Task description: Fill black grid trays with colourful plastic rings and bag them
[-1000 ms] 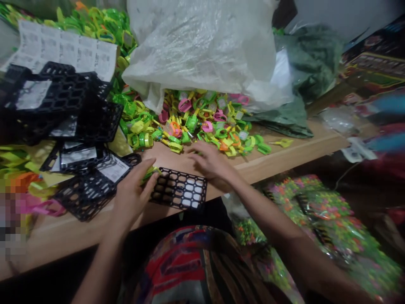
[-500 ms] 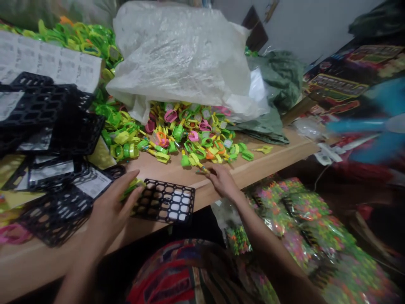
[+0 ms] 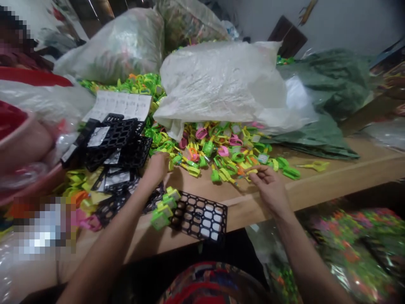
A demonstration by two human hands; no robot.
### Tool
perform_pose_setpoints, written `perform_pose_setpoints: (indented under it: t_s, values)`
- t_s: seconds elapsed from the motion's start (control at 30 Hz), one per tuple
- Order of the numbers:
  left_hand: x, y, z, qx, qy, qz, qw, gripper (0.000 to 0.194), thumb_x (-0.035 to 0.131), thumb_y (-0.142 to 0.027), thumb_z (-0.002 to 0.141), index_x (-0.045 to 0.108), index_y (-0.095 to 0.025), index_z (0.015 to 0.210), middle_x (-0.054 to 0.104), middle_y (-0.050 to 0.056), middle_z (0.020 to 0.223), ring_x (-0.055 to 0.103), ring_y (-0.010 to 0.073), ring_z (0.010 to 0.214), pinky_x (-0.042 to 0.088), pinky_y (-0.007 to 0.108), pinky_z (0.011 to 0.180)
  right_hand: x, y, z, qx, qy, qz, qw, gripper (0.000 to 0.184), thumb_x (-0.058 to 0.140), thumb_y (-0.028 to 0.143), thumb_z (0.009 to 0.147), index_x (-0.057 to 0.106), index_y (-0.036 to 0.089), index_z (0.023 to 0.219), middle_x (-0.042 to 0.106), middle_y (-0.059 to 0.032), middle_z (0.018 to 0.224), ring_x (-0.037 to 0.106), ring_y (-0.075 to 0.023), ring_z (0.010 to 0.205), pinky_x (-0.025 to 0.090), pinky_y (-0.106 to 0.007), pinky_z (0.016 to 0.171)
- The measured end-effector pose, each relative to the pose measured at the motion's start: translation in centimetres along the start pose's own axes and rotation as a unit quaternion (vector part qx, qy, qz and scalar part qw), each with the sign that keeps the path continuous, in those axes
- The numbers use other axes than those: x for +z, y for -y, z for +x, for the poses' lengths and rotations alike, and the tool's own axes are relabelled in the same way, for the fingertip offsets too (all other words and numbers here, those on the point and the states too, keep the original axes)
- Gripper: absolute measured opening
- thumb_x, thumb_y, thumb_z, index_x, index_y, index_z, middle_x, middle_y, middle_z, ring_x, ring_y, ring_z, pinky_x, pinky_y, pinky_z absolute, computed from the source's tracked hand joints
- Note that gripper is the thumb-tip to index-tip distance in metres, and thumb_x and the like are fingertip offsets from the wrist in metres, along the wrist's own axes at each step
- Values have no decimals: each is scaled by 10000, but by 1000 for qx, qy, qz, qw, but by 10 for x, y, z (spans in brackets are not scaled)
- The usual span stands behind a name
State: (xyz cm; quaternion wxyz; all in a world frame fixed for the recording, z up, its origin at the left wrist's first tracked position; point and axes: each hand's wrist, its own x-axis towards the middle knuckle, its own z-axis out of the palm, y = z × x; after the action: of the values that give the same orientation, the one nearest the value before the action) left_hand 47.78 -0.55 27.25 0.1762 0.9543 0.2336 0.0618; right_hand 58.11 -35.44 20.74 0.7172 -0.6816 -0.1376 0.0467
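On the near table edge lies a black plastic grid tray (image 3: pixel 200 216). Green and yellow plastic pieces (image 3: pixel 164 207) stand in a row along its left end. My left hand (image 3: pixel 157 169) reaches beyond the tray to the left side of a loose pile of small coloured plastic pieces (image 3: pixel 218 150). Its fingers are curled together, and their tips are partly hidden. At the pile's right front, my right hand (image 3: pixel 268 188) pinches a slim yellow plastic piece (image 3: pixel 251 172) between thumb and fingers. The pieces look like ring-shaped toys, some with pale square tops.
Several black grid trays (image 3: pixel 118 141) are stacked at left, beside a printed white sheet (image 3: pixel 123 103). A white plastic bag (image 3: pixel 221 80) covers the back of the pile. Green sacking (image 3: pixel 335 93) lies at right. Packed bags of coloured pieces (image 3: pixel 357 245) sit below the table.
The view has swung left. My left hand has moved from the tray's left end to the pile, uncovering the row of pieces. My right hand stays at the pile's front right.
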Motion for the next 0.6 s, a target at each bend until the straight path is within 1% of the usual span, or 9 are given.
perform_pose_setpoints:
  t_s: [0.03,0.13,0.2,0.3,0.37,0.4,0.43,0.53,0.6]
  values:
    - [4,-4,10,-15,-14,7,1000,263,519,-126,916,741,-112,1057,718,202,1150,713,286,1033,518,334,911,6,2,-2,-1,7,-11,1000,377,828,492,792,693,235,1033,715,-28,958,653,-149,861,538,-259,772]
    - [14,-8,30,-68,-52,14,996,301,487,-51,890,678,-78,1121,616,278,1281,712,311,1019,514,368,880,21,7,-9,2,42,-42,998,386,802,507,810,700,227,1056,699,-25,889,646,-156,804,528,-259,709]
    - [15,-7,35,-93,-62,-5,994,277,503,-21,854,677,-65,1065,622,296,1234,707,334,1017,506,383,870,26,9,-13,3,69,-49,996,375,786,504,826,699,221,1056,688,-22,843,639,-159,763,522,-264,678]
    - [13,-2,34,-95,-73,-69,990,165,572,-41,819,694,-104,910,676,238,1110,684,336,1042,489,367,874,34,12,-15,-9,91,-52,994,350,770,486,844,701,215,1053,677,-21,833,631,-158,747,520,-269,675]
    - [12,-1,26,-75,-81,-136,985,95,637,-125,820,698,-138,892,701,159,1044,666,302,1032,481,331,855,43,15,-13,-18,107,-44,993,332,744,478,869,697,216,1067,678,-27,872,637,-159,766,529,-277,693]
    - [12,-3,20,-63,-79,-178,979,92,669,-195,824,702,-150,897,708,118,990,661,277,990,482,310,824,50,18,-12,-23,120,-35,992,322,725,475,885,691,218,1076,678,-29,897,643,-161,780,536,-284,710]
    - [12,-5,14,-52,-72,-224,970,147,695,-279,824,706,-158,906,707,81,926,656,249,925,483,292,780,57,20,-11,-32,134,-25,990,309,701,471,904,683,221,1085,675,-32,924,648,-163,794,541,-291,728]
    - [11,-14,-8,-28,-34,-372,927,364,735,-510,782,708,-165,897,657,10,778,594,160,710,466,251,652,84,29,-8,-77,177,-24,981,254,621,431,958,668,226,1101,660,-41,1001,633,-167,857,529,-307,785]
    - [9,-21,-21,-25,-13,-455,890,428,778,-571,724,696,-169,846,623,-11,723,547,121,642,451,235,617,104,32,-6,-103,195,-41,975,222,592,385,969,667,226,1104,649,-42,1017,607,-174,891,507,-311,803]
